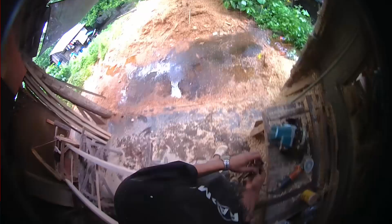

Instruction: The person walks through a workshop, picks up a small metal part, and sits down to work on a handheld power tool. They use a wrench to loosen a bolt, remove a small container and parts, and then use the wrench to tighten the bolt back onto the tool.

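Both hands were together at the near edge of the cluttered bench (pixel 286 164).
- Left hand (pixel 246 162), the one with the wristwatch (pixel 226 162): fingers curled in. It looked closed on a small dark item (pixel 257 169), but the blur meant I couldn't tell the grip or what the item was.
- Right hand (pixel 252 188): just below the left, close to touching it, fingers pointing at the same item. I couldn't tell whether it was open or closed.
- The item sat between the two hands, at the left fingertips.

Risks as I judged them:
1. Dropped part. The item was small and sat at the bench edge. Sawdust-covered ground (pixel 196 134) lay behind the left wrist, and anything falling there would be hard to find.
2. Knocked tools. An orange-handled tool (pixel 293 176) lay just past the hands and a yellow can (pixel 308 196) near the right hand. A sweeping forearm could push either off.
3. Blue power tool (pixel 283 135), near the left hand and further onto the bench. I couldn't see a cord or switch. If it was live, reaching across it was a hazard.
4. Footing. A dark wet-looking patch (pixel 192 77) lay well away behind the hands, and loose timber offcuts (pixel 87 158) were piled on the body side. That made a slip or trip risk when stepping back.
5. The watch strap could snag on the rough bench boards.
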Tool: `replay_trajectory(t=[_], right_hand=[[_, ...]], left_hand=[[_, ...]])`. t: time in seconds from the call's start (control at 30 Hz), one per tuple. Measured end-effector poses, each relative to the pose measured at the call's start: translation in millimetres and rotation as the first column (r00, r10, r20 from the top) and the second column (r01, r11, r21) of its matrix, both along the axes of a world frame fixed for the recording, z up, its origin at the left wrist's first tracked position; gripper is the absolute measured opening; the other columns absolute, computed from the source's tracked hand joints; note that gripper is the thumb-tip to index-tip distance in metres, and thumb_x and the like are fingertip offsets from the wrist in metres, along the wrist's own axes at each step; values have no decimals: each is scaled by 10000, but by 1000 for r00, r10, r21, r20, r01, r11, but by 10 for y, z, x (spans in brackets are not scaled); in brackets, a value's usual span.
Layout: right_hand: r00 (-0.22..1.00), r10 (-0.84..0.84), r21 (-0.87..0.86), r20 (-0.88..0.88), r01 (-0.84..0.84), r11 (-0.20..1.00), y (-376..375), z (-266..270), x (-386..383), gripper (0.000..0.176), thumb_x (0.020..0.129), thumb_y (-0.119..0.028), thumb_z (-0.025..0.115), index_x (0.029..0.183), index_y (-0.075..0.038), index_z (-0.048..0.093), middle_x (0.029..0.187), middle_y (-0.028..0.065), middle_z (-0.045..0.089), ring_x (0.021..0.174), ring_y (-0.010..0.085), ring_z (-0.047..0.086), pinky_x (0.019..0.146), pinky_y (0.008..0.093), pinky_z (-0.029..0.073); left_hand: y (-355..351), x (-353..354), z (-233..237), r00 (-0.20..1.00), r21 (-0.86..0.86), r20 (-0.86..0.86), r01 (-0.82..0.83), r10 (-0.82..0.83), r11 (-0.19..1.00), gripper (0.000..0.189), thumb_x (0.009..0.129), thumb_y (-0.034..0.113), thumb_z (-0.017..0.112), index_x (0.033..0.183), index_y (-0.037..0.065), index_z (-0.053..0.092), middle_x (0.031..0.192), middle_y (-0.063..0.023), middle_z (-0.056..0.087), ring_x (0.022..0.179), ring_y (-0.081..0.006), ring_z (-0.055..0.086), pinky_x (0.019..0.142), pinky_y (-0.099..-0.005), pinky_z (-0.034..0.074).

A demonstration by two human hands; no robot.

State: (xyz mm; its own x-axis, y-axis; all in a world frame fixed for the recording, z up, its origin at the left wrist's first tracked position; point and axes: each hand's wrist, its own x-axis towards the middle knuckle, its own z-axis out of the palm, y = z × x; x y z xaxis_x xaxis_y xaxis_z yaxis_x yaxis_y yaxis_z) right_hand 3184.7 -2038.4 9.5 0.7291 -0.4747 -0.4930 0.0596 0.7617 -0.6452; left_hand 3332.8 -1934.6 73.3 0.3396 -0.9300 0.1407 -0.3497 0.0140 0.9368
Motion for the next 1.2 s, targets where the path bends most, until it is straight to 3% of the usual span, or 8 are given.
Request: replay_trajectory(t=[0.17, 0.23, 0.33, 0.53, 0.67, 0.8, 0.87, 1.2], right_hand=[[988, -37, 92, 153, 23, 995, 131, 152, 493, 219, 1001, -112, 640, 1207, -39, 653, 1179, 99, 689, 936, 230, 693, 728, 344, 595], [950, -137, 149, 280, 98, 984, 204, -244, 422, 202, 991, -103, 642, 1186, -53, 654, 1184, 100, 683, 972, 243, 688, 774, 365, 598], [965, -224, 153, 134, 203, 967, 244, 162, 762, 191, 1007, -77, 623, 1196, -74, 655, 1200, 67, 656, 1089, 212, 644, 951, 374, 541], [938, -262, 59, 228, 255, 965, 268, 165, 1017, 240, 1002, -41, 630, 1241, -21, 641, 1226, 95, 654, 1130, 208, 636, 1002, 370, 520], [929, -326, 108, 173, 312, 944, 249, 626, 1350, 297, 1001, -78, 655, 1280, 13, 612, 1208, 87, 653, 1118, 215, 641, 1003, 371, 513], [884, -212, 146, 416, 165, 975, 131, 576, 1478, 340, 990, -215, 707, 1242, 0, 631, 1182, 68, 660, 1047, 174, 647, 926, 364, 540], [909, -210, 156, 359, 163, 974, 90, 309, 1486, 284, 991, -191, 705, 1206, -13, 651, 1140, 54, 668, 999, 154, 644, 883, 349, 537], [945, -64, 79, 320, 40, 996, -227, 688, 1896, 205, 1004, -148, 681, 1178, -41, 666, 1037, 34, 675, 925, 134, 629, 836, 308, 514]], left_hand=[[-148, 909, -157, 942, -100, -124, 300, -311, 949, 406, 927, 281, 725, 1193, 28, 551, 1057, -159, 509, 980, -358, 541, 865, -457, 463], [-185, 1126, -149, 931, -135, -110, 332, -347, 934, 368, 930, 274, 721, 1152, 32, 554, 1054, -157, 512, 989, -360, 535, 875, -460, 451], [-260, 1316, -74, 943, -252, -59, 303, -327, 919, 300, 922, 212, 740, 1099, 32, 577, 1015, -131, 531, 956, -331, 558, 851, -426, 458], [-302, 1587, 272, 871, -145, -294, 366, -394, 919, 273, 925, 215, 760, 1099, 32, 656, 1006, -92, 626, 943, -221, 609, 847, -371, 487], [-474, 1754, 295, 850, -164, -316, 389, -422, 906, 208, 933, 202, 760, 1021, 32, 680, 1022, -85, 643, 991, -219, 619, 899, -357, 485], [-600, 1907, 411, 803, -160, -429, 383, -414, 910, 211, 920, 195, 783, 1005, 31, 683, 1022, -55, 635, 1010, -178, 604, 908, -344, 482], [-623, 1938, 416, 751, -163, -510, 394, -419, 904, 205, 914, 184, 790, 999, 29, 685, 1030, -43, 635, 1011, -165, 601, 914, -337, 479], [-600, 2230, 592, 911, -182, -281, 258, -302, 949, 193, 884, 156, 804, 993, 32, 702, 1012, -47, 659, 1023, -185, 613, 937, -342, 475]])
